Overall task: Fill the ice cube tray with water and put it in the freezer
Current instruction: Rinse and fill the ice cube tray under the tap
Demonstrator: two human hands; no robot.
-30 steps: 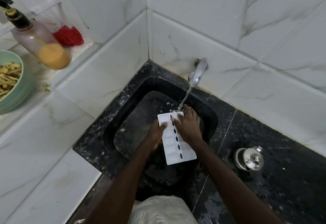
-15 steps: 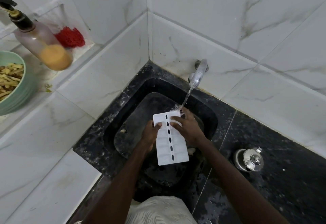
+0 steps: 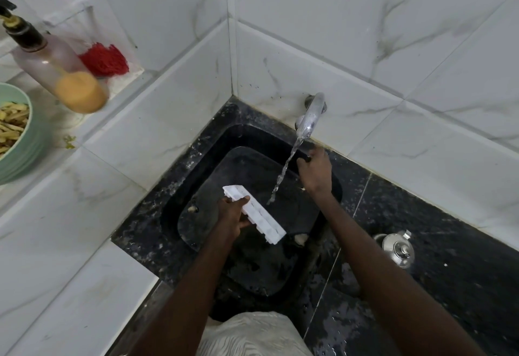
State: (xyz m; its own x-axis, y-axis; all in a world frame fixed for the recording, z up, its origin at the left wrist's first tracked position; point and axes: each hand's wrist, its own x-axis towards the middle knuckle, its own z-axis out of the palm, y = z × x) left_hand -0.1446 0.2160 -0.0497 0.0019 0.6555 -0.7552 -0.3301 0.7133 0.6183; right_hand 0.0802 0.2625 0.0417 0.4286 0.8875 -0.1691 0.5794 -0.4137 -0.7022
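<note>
The white ice cube tray [image 3: 257, 214] hangs over the black sink [image 3: 196, 164], tipped on its side. My left hand [image 3: 232, 215] grips it along its left edge. A chrome tap [image 3: 310, 115] on the back wall runs a thin stream of water [image 3: 285, 171] that falls just right of the tray and misses it. My right hand [image 3: 314, 171] is off the tray, raised to the right of the stream just below the tap, with its fingers curled around something small and dark that I cannot make out.
A steel lidded pot [image 3: 396, 247] stands on the wet black counter to the right. On the white ledge at left are a soap pump bottle [image 3: 56, 69], a red scrubber [image 3: 104, 59] and a green bowl [image 3: 19, 142] of food strips. A dark pan lies in the sink.
My right hand let go of the tray and moved up and right toward the tap. My left hand tipped the tray onto its side and drew it left, out of the stream.
</note>
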